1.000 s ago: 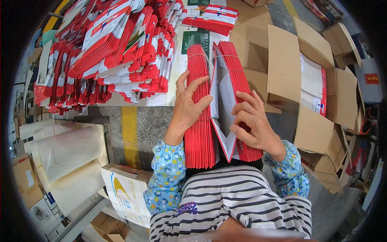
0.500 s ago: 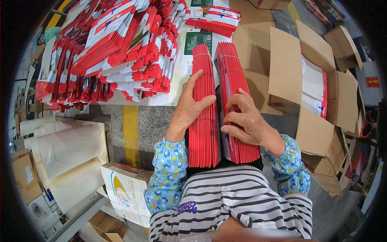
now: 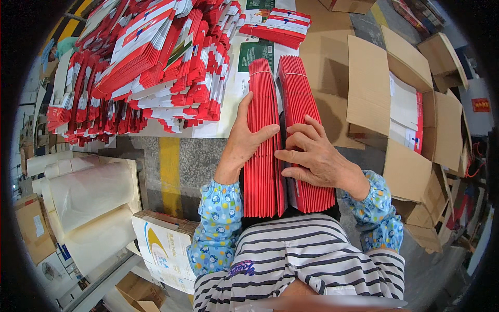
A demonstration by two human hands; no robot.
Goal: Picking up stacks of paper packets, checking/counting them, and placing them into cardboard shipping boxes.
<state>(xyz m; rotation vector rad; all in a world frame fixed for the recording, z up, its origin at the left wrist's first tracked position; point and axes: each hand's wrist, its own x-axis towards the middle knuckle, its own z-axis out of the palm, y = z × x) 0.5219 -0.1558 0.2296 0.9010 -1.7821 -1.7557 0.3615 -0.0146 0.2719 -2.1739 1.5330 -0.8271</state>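
Two long bundles of flat-folded red card stand side by side in front of my body, folded edges up, a thin band round the far end of each. Along the outer side of the left bundle lies my left hand, its thumb across the top edges, gripping it. My right hand rests over the right bundle with fingers apart and bent. Its index finger reaches across the narrow gap to the left bundle's edge. The undersides of both bundles are hidden.
A high heap of red and white folded card covers the table at the far left. A smaller stack lies beyond the bundles. On the right, an open cardboard box holds red and white pieces. White rolled sheets stand at left.
My right hand's fingers have shifted left over the right bundle, and the index finger now spans the gap. The far gap between the bundles has narrowed slightly. My left hand stays nearly in place.
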